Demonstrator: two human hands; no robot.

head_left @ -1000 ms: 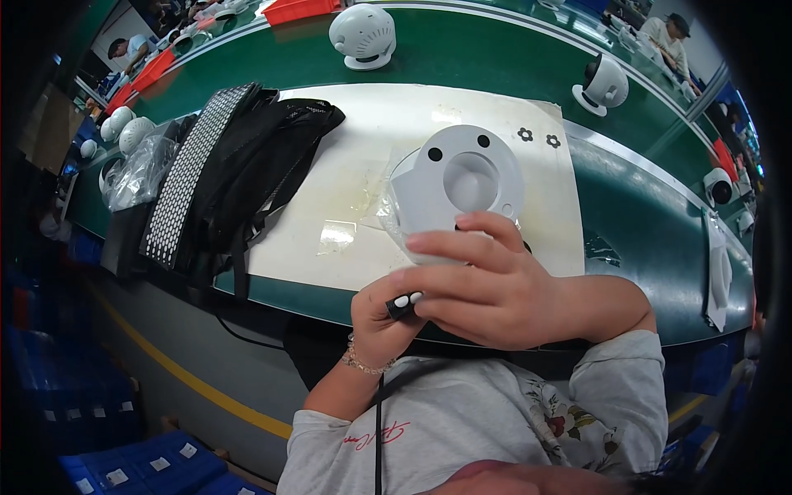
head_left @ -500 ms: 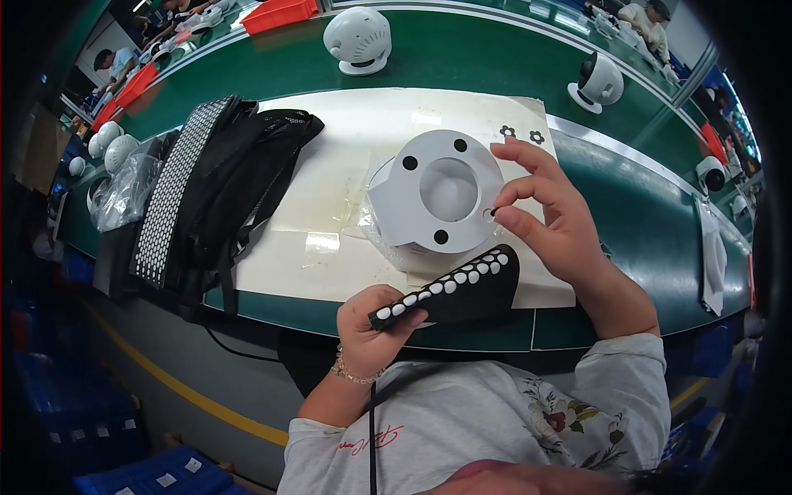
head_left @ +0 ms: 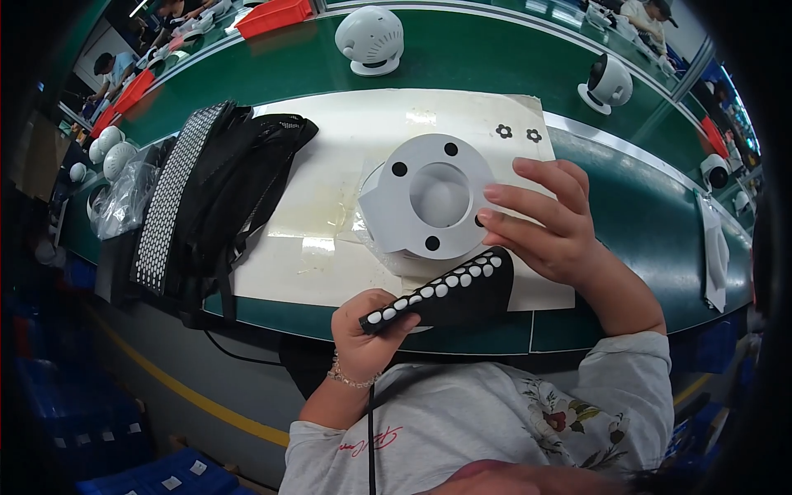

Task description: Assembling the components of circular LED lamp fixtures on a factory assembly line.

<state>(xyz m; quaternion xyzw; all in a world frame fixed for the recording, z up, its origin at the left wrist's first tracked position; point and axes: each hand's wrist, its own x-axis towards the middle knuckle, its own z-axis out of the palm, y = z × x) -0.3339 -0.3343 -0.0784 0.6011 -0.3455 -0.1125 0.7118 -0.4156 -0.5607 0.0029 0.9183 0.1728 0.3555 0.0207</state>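
Note:
A white ring-shaped device base lies on the cream board, with black round pads around its central opening. My right hand has its fingers spread, the fingertips at the base's right rim over another black pad, partly hidden by them. Nothing shows gripped in that hand. My left hand is closed on the lower left end of a black foam-pad sheet. White round holes run in rows along the sheet's upper edge, and it is held tilted just in front of the base.
Black perforated sheets are piled at the left, beside a clear plastic bag. White rounded devices stand on the green bench beyond. Two black flower-shaped pieces lie on the board. Co-workers sit farther off.
My right hand's pinch near the rim has loosened, and its fingers now reach over the rim. A black pad shows there where the hand held a small black piece before.

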